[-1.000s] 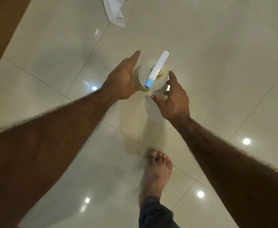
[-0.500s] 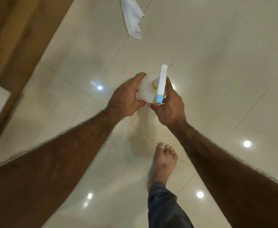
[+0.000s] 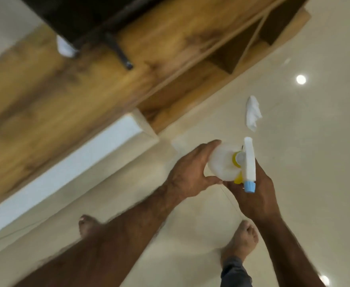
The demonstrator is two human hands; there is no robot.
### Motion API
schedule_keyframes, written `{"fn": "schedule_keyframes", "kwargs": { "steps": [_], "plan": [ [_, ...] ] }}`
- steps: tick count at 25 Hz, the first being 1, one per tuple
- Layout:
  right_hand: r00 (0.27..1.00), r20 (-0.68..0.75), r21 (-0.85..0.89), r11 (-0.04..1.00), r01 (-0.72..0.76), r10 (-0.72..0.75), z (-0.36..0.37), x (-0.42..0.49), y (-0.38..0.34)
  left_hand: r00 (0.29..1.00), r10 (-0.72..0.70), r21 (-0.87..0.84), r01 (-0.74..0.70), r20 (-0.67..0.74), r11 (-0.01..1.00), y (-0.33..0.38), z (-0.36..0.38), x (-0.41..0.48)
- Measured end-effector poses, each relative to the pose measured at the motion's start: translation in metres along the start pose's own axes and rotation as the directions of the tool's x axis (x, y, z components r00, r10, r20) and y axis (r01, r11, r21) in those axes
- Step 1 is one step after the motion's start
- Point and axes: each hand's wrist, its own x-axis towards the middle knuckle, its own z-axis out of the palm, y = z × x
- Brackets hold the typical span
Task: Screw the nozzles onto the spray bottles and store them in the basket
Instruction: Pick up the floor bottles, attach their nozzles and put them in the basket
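A white translucent spray bottle (image 3: 221, 162) is held above the floor at centre right. Its white nozzle (image 3: 249, 162) with a yellow collar and a blue tip points toward me. My left hand (image 3: 190, 172) wraps the bottle's body from the left. My right hand (image 3: 254, 193) grips it from below and right, under the nozzle. No basket is in view.
A wooden cabinet (image 3: 87, 90) with open shelves runs across the upper left, with a dark object on top. A white ledge (image 3: 66, 166) lies below it. A crumpled white cloth (image 3: 252, 113) rests on the glossy tile floor. My bare feet (image 3: 242, 239) stand below.
Both hands closed on the bottle and lifted it off the floor. My view swung left, so the cabinet came into view and the cloth shifted right.
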Motion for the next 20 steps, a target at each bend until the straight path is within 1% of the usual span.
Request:
{"fn": "schedule_keyframes", "kwargs": {
  "steps": [2,4,8,10,13,16,20],
  "plan": [
    [0.995,0.058,-0.028,0.996,0.080,-0.078,0.017,-0.011,-0.054,0.996,0.017,-0.008,-0.018,-0.083,1.000,-0.006,-0.049,-0.033],
    [0.980,0.116,-0.033,0.985,0.169,-0.164,0.039,-0.019,-0.104,0.984,-0.009,-0.035,0.003,-0.179,0.999,-0.015,-0.096,-0.066],
    [0.918,0.222,-0.006,0.941,0.338,-0.328,0.092,-0.033,-0.189,0.927,-0.074,-0.113,0.034,-0.368,0.993,-0.037,-0.172,-0.131],
    [0.892,0.265,-0.021,0.923,0.384,-0.365,0.124,-0.040,-0.228,0.876,-0.119,-0.164,0.046,-0.467,0.985,-0.052,-0.209,-0.163],
    [0.857,0.370,-0.073,0.908,0.412,-0.359,0.180,-0.050,-0.284,0.800,-0.194,-0.263,0.047,-0.568,0.964,-0.083,-0.255,-0.209],
    [0.784,0.467,-0.105,0.855,0.508,-0.409,0.236,-0.063,-0.335,0.725,-0.262,-0.345,0.036,-0.637,0.938,-0.120,-0.292,-0.251],
    [0.680,0.568,-0.070,0.796,0.602,-0.464,0.319,-0.095,-0.404,0.595,-0.352,-0.389,0.071,-0.722,0.918,-0.167,-0.343,-0.319]
  ]
}}
